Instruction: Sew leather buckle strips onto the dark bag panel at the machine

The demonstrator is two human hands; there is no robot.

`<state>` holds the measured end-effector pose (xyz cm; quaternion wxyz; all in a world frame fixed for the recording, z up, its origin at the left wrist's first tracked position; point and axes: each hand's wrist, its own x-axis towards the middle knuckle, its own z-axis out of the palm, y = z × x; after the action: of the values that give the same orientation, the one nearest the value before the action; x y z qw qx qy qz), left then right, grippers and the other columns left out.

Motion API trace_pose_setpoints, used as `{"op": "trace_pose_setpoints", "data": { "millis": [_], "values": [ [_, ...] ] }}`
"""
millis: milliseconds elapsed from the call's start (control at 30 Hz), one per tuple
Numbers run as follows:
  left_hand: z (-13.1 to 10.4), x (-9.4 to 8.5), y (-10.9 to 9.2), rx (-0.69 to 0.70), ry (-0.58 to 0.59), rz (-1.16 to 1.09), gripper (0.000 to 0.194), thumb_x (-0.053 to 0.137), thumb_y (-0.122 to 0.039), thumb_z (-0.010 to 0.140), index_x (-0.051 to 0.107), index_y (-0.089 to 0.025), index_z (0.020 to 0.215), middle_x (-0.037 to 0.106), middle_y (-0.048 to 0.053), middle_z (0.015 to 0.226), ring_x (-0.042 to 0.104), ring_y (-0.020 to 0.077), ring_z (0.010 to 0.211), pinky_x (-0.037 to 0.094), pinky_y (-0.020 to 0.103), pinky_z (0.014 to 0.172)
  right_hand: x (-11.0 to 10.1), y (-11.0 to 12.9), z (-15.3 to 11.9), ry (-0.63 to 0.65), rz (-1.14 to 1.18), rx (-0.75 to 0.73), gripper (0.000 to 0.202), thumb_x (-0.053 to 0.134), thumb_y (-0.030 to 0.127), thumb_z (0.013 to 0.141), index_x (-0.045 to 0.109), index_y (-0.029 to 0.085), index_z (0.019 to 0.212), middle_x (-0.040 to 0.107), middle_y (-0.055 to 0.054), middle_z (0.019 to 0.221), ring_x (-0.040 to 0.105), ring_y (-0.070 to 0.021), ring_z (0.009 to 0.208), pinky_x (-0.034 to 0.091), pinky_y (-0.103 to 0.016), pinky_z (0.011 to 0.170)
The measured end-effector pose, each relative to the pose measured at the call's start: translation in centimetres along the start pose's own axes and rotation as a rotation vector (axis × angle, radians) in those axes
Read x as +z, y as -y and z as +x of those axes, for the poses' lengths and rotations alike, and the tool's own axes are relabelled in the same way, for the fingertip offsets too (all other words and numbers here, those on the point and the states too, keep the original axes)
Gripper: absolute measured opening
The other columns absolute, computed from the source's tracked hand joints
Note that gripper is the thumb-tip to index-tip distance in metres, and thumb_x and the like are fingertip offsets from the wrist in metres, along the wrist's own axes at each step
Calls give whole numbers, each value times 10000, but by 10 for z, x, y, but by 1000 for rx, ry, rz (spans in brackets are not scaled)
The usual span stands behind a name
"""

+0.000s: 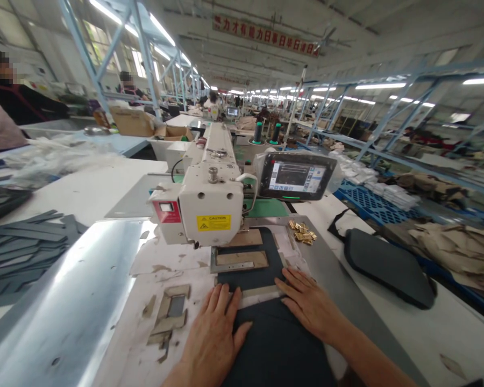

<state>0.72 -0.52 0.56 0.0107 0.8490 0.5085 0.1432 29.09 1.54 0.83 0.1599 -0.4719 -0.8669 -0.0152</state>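
Note:
A dark blue-grey fabric panel [280,344] lies flat on the bed of a white sewing machine [213,188], its far part under a metal clamp frame [242,265]. My left hand [213,333] rests on the panel's left edge with fingers spread. Over on the right edge, my right hand [306,301] lies flat, fingers apart. Neither hand grips anything. A pale strip [260,293] crosses the panel between my hands. Tan cardboard guides [173,306] are fixed on the white sheet left of my left hand.
Small gold metal pieces [302,233] are heaped right of the clamp. A control screen [296,176] stands above them. Dark grey strips [28,247] are piled at left. A dark padded piece [389,266] lies at right. Other people sit at the far left.

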Motion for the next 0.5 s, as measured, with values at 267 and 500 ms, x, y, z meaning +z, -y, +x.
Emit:
{"op": "trace_pose_setpoints", "data": {
  "millis": [267, 500],
  "values": [
    [-3, 13, 9, 49, -115, 36, 500, 528, -513, 893, 593, -201, 1278, 618, 136, 1276, 585, 338, 1168, 522, 482, 963, -6, 5, 2, 3, 43, 30, 354, 497, 293, 961, 635, 207, 1276, 570, -123, 1361, 501, -281, 1291, 403, -496, 1103],
    [-3, 13, 10, 37, -77, 9, 491, 533, -507, 889, 594, -200, 1268, 606, 132, 1300, 569, 331, 1198, 500, 481, 1001, -14, -94, 52, -219, 11, 440, 280, 455, 252, 896, 710, 170, 980, 719, -123, 984, 677, -274, 902, 549, -450, 851]
  ]
}}
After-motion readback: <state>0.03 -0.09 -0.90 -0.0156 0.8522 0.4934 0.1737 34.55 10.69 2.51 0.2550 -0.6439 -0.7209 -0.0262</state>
